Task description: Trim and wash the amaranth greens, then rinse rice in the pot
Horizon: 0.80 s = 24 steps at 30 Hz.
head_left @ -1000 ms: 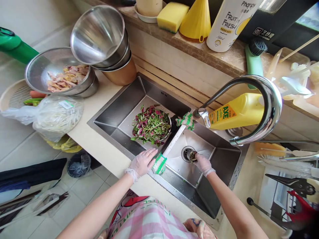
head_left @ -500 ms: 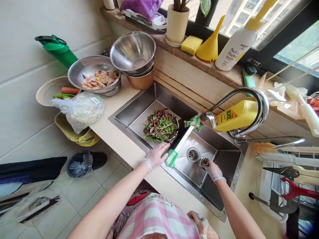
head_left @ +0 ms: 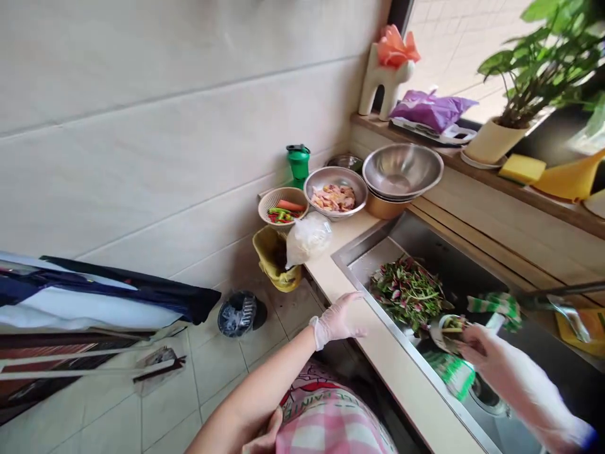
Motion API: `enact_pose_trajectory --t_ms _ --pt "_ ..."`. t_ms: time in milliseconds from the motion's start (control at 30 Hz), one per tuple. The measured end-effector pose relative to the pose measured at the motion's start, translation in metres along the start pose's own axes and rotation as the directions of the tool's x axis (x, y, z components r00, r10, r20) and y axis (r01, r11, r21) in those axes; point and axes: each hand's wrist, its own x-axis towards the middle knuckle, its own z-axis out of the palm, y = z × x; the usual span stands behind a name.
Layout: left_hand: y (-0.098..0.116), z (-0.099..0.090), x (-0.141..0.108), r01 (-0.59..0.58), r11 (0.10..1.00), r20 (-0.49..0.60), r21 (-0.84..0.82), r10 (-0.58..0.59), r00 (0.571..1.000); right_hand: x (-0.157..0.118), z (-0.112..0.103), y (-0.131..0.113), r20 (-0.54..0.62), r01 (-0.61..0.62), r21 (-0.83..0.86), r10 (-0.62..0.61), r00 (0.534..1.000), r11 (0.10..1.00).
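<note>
My right hand [head_left: 491,353], in a clear glove, grips a small round metal sink strainer [head_left: 439,334] with plant scraps in it. It is held over the sink divider, close to the leafy greens. My left hand [head_left: 339,320], also gloved, is open with fingers spread above the counter's front edge and holds nothing. A heap of red and green leafy greens [head_left: 409,290] lies in the left basin of the steel sink [head_left: 371,253]. Green-and-white striped cloths [head_left: 451,372] are wrapped on the divider. The drain [head_left: 486,397] is partly hidden by my right arm.
A yellow-lined bin [head_left: 276,261] hangs at the counter's end, below a bag of pale sprouts [head_left: 309,236]. Behind stand a basket of peppers [head_left: 283,205], a bowl of cut meat [head_left: 334,197] and stacked steel bowls [head_left: 401,167]. A black bin [head_left: 241,313] stands on the floor.
My view has swung left. My right hand has lifted the sink strainer from near the drain and carried it left to the divider. My left hand has moved off the sink's edge, leftward.
</note>
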Motion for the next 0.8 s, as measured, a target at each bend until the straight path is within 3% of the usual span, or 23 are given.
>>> enact_pose_trajectory --t_ms 100,200,267,367,533,600,633,733,800 --pt "-0.018 -0.084 -0.027 0.038 0.999 -0.02 -0.021 -0.039 0.999 0.027 0.023 -0.145 0.089 0.135 0.131 -0.147 0.985 0.982" --pt "-0.041 -0.163 -0.054 0.063 0.994 -0.089 -0.093 -0.071 0.994 0.056 0.071 -0.267 0.119 0.24 0.364 -0.3 0.947 0.9" --pt "-0.056 -0.208 -0.067 0.081 0.982 -0.138 -0.174 -0.105 0.985 0.075 0.11 -0.329 0.133 0.238 0.578 -0.377 0.916 0.781" --pt "-0.078 -0.265 -0.077 0.067 0.948 -0.161 -0.31 -0.122 0.979 0.099 0.167 -0.397 0.145 0.13 0.786 -0.386 0.911 0.604" --pt "-0.101 -0.323 -0.076 0.09 0.905 -0.132 -0.416 -0.158 0.979 0.117 0.23 -0.451 0.199 -0.065 0.939 -0.38 0.903 0.337" --pt "-0.106 -0.334 -0.071 0.143 0.895 -0.092 -0.422 -0.199 0.976 0.12 0.245 -0.46 0.237 -0.135 0.951 -0.381 0.894 0.276" --pt "-0.107 -0.338 -0.068 0.175 0.902 -0.074 -0.394 -0.221 0.973 0.121 0.251 -0.461 0.265 -0.163 0.944 -0.364 0.893 0.287" --pt "-0.11 -0.342 -0.051 0.298 0.95 -0.122 -0.091 -0.308 0.944 0.121 0.265 -0.455 0.363 -0.204 0.796 -0.181 0.914 0.57" --pt "-0.11 -0.338 -0.035 0.408 0.874 -0.239 0.265 -0.35 0.906 0.116 0.271 -0.442 0.36 -0.18 0.606 -0.066 0.93 0.775"
